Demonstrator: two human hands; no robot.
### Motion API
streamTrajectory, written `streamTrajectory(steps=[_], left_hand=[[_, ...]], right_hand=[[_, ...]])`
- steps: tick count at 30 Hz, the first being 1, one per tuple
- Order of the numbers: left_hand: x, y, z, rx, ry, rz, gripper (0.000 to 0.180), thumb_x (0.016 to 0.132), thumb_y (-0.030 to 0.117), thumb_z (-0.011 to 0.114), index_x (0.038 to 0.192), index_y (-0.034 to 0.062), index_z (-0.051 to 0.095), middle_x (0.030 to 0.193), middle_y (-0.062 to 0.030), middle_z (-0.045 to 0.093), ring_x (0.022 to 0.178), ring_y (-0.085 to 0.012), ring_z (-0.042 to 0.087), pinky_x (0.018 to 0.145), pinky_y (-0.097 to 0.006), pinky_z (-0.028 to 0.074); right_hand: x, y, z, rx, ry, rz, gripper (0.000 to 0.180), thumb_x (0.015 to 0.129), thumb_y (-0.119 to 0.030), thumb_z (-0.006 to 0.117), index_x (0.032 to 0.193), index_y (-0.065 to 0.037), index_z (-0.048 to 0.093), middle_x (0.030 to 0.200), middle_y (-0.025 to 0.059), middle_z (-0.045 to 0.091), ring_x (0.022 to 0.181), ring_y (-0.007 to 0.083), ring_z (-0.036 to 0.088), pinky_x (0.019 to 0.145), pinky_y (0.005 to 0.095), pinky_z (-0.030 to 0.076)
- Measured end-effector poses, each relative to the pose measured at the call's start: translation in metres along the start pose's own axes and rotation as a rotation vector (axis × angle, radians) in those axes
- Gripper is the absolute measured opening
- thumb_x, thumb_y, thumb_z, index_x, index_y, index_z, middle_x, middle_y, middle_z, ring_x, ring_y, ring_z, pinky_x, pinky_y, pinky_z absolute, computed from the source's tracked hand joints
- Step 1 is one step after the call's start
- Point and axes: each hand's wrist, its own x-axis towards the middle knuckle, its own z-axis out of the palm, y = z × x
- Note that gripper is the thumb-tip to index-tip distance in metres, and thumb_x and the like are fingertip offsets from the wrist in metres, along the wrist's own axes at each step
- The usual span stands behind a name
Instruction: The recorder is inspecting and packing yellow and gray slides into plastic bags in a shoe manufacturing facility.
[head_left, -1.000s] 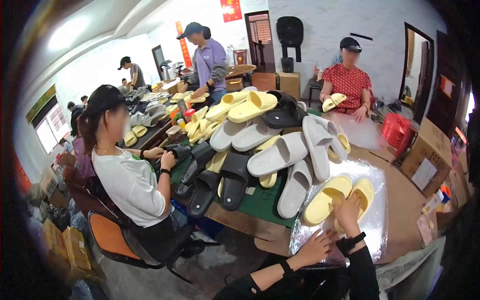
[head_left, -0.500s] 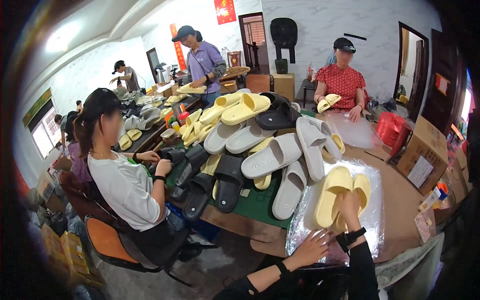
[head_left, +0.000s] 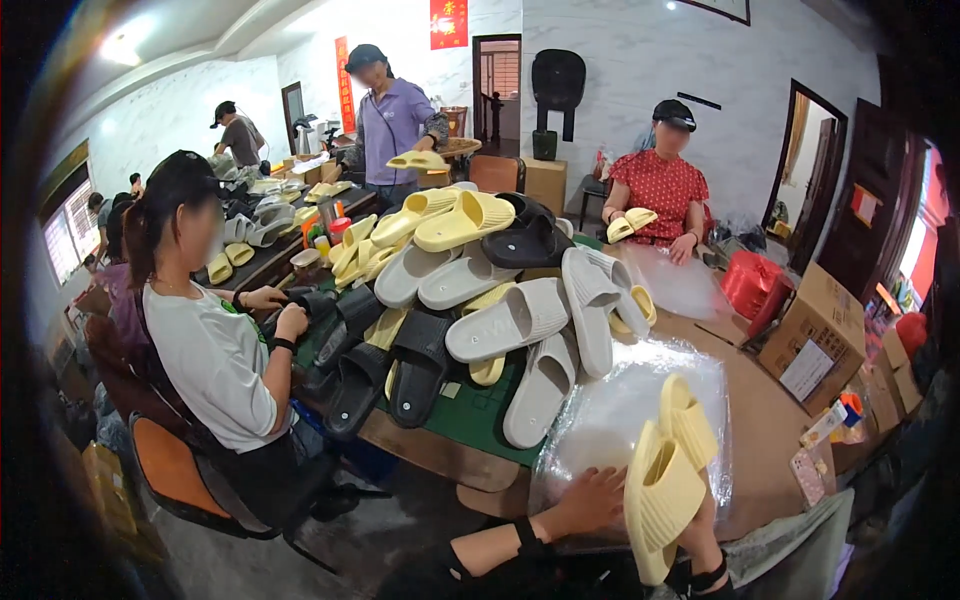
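A pair of pale yellow slippers (head_left: 668,490) is held up on end by my right hand (head_left: 702,520), its fingers partly hidden behind them. The two slippers overlap, soles turned partly away. Beneath lies a stack of clear plastic bags (head_left: 610,430), shiny and wrinkled at the edges. My left hand (head_left: 588,500) rests on the near part of this stack, fingers stretched out and nothing visible in them. Just left of the bags, a grey slipper (head_left: 541,390) lies at the edge of a heap of grey, black and yellow slippers.
A brown table (head_left: 765,420) carries a cardboard box (head_left: 815,335) and a red roll (head_left: 752,285) at the right. A co-worker in red (head_left: 660,195) sits across, holding yellow slippers. Another in white (head_left: 210,345) handles black slippers at left. A green mat (head_left: 480,425) lies under the heap.
My right hand has lifted the yellow slippers off the plastic bags and brought them nearer, tipped on end. My left hand stays on the bags. The whole view has shifted slightly.
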Motion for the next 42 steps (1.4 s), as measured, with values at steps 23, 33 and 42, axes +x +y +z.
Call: streamTrajectory(steps=[23,33,42], left_hand=[[0.026,-0.026,-0.029,-0.221,0.500,-0.169,0.028,0.083,0.015,0.061,0.111,0.0098,0.064,0.106,-0.0033,0.064,0.103,-0.0234,0.054,0.089,-0.035,0.039],[0.027,-0.001,-0.035,-0.019,0.358,-0.079,0.038,0.085,0.018,0.055,0.122,0.0110,0.056,0.120,-0.0094,0.057,0.111,-0.0277,0.052,0.096,-0.040,0.039],[0.030,-0.005,-0.029,-0.333,0.318,-0.236,0.041,0.087,0.024,0.053,0.127,0.0174,0.054,0.127,-0.0105,0.053,0.117,-0.0303,0.049,0.100,-0.042,0.036]], right_hand=[[-0.081,0.026,-0.033,0.142,-0.397,0.335,0.053,0.086,-0.003,0.060,0.135,-0.005,0.040,0.131,0.0151,0.048,0.116,0.0217,0.049,0.097,0.0360,0.041],[-0.061,0.041,-0.030,-0.831,-0.139,-0.148,0.043,0.075,0.003,0.059,0.118,0.000,0.054,0.115,0.0175,0.057,0.101,0.0311,0.057,0.085,0.0380,0.045],[-0.054,0.034,-0.017,-0.819,-0.085,-0.136,0.045,0.061,0.001,0.064,0.106,-0.004,0.061,0.108,0.0170,0.056,0.097,0.0400,0.051,0.082,0.0466,0.041]])
